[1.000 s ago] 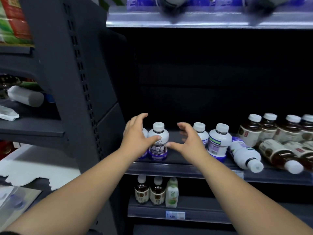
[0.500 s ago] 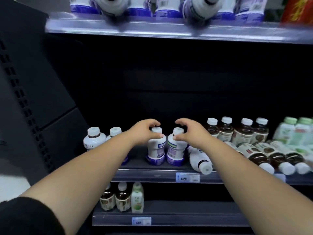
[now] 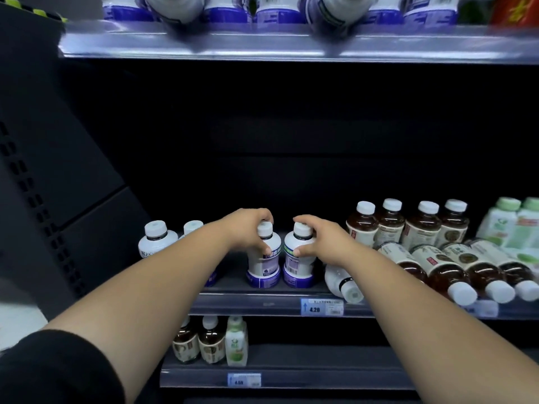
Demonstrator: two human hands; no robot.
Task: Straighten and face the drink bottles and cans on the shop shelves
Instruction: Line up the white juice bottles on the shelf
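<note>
Gripping: left hand (image 3: 248,230) curls round left bottle (image 3: 264,268); right hand (image 3: 320,243) round right bottle (image 3: 302,262)
Place: both upright, side by side, on middle shelf (image 3: 262,304)
Advice: twist right bottle until barcode (image 3: 291,269) faces rearward

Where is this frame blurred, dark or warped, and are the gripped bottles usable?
Head view: top-shelf bottles blurred, the left upright slanted by the wide lens; head view: back panel nearly black; head view: the left bottle in the left hand and right bottle in the right hand are sharp, the 4.20 price tag legible.
</note>
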